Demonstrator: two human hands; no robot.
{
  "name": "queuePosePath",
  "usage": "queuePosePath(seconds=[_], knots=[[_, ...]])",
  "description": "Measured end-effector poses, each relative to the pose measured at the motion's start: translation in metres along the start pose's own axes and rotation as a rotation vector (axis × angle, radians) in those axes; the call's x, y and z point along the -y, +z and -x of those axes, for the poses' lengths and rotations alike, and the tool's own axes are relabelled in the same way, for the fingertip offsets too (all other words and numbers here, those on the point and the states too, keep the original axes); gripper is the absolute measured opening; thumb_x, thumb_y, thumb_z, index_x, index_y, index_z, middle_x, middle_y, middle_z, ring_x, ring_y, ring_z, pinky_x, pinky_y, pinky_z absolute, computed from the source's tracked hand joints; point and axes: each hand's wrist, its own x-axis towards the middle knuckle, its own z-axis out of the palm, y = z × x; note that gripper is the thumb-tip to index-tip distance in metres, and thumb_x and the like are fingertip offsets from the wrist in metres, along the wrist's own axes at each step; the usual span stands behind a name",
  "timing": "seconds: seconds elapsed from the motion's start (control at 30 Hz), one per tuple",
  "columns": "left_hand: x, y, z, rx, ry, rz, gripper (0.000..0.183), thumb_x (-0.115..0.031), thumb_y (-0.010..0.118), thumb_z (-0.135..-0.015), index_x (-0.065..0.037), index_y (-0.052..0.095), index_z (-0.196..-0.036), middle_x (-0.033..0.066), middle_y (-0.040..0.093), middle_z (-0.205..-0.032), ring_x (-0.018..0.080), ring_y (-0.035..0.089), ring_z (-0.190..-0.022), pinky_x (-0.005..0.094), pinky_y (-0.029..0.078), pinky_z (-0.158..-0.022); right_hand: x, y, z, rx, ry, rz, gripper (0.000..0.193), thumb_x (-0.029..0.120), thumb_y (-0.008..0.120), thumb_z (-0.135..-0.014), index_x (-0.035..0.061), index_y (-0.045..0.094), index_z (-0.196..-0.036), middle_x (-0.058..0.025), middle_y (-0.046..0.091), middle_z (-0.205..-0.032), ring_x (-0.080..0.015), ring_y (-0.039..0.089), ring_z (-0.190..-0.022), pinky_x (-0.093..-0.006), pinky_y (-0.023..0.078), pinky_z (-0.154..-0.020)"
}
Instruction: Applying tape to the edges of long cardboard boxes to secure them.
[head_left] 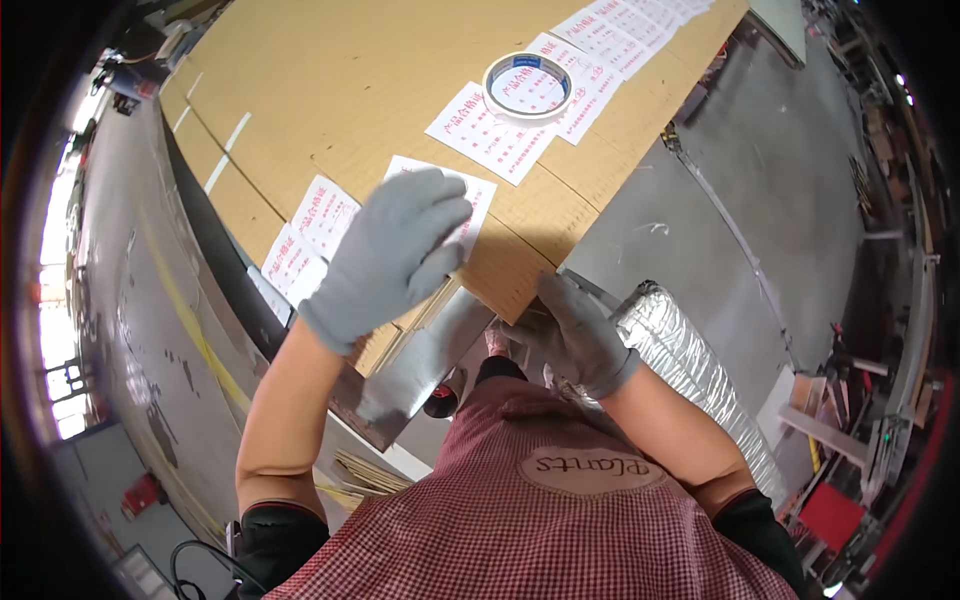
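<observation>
My left hand (400, 235), in a grey glove, is over a white paper label (478, 205) with red print near the front of a brown cardboard sheet (330, 80). Its fingers are bent loosely, with the thumb apart from them, and it hides much of the label. I cannot tell whether the fingertips touch the paper. My right hand (585, 335), gloved alike, grips the cardboard's near corner, thumb at the edge and fingers hidden below. A roll of tape (492, 100) with a blue-printed core lies farther back on more labels (475, 135).
More labels (640, 25) run in an overlapping row toward the far right, and others (320, 215) lie to the left. Beneath the sheet is stacked cardboard (385, 345) by a shiny metal surface (425, 350). A silver foil-wrapped bundle (690, 360) stands at right, above grey floor (760, 200).
</observation>
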Motion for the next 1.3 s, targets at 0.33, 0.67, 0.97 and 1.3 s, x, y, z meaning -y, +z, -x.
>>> queuePosePath(seconds=[0.33, 0.67, 0.97, 1.3], knots=[[0.009, 0.003, 0.007, 0.118, 0.026, 0.081, 0.041, -0.009, 0.07, -0.074, 0.0, 0.056, -0.112, 0.017, 0.053, -0.117, 0.039, 0.049, -0.115, 0.0449, 0.042, -0.099, -0.011, 0.005, -0.012, -0.098, -0.076, 0.015, 0.041, 0.029, 0.057, -0.097, 0.0022, 0.047, -0.126, -0.0101, 0.06, -0.113, -0.0178, 0.062, -0.094, -0.0326, 0.053, -0.076], [0.004, 0.003, 0.004, 0.089, 0.027, 0.139, 0.045, -0.004, 0.073, -0.064, 0.0, 0.056, -0.105, 0.0146, 0.051, -0.112, 0.0362, 0.049, -0.108, 0.0433, 0.042, -0.092, -0.011, -0.002, -0.008, -0.069, -0.019, -0.04, 0.039, 0.027, 0.058, -0.097, 0.0044, 0.052, -0.128, -0.0054, 0.061, -0.118, -0.0162, 0.058, -0.109, -0.0357, 0.05, -0.089], [0.003, -0.002, 0.008, 0.244, -0.043, 0.102, 0.059, -0.004, 0.072, -0.064, 0.003, 0.053, -0.119, 0.019, 0.051, -0.123, 0.0435, 0.045, -0.122, 0.049, 0.037, -0.106, -0.028, 0.009, -0.009, -0.029, -0.14, -0.186, 0.035, 0.026, 0.055, -0.098, 0.0062, 0.054, -0.127, -0.0046, 0.058, -0.123, -0.0158, 0.057, -0.112, -0.0365, 0.047, -0.096], [-0.047, 0.029, 0.009, 0.153, 0.02, 0.197, 0.057, -0.009, 0.075, -0.063, 0.003, 0.057, -0.116, 0.0187, 0.051, -0.122, 0.0418, 0.047, -0.117, 0.047, 0.041, -0.101, -0.017, -0.026, 0.045, 0.051, -0.15, -0.08, 0.042, 0.036, 0.06, -0.095, 0.0049, 0.053, -0.123, -0.0059, 0.06, -0.112, -0.0167, 0.062, -0.095, -0.0359, 0.052, -0.088]])
